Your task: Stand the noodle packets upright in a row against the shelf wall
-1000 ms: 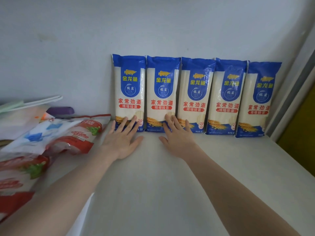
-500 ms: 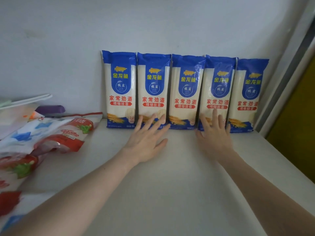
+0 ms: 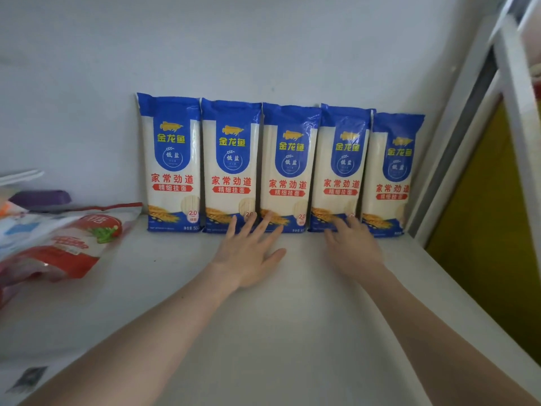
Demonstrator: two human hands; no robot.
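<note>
The five packets [image 3: 288, 168] stand in a row against the wall [image 3: 234, 48], both the left hand [image 3: 248, 250] and right hand [image 3: 352, 247] spread flat at their bases; stiff but brittle and slippery, they are best pushed low.

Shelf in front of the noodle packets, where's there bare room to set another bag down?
The shelf is bare in front of the noodle packets, around the left hand and right hand, out to the right edge. A narrow gap lies between the leftmost packet and the red-and-white bags. The left side is crowded.
</note>
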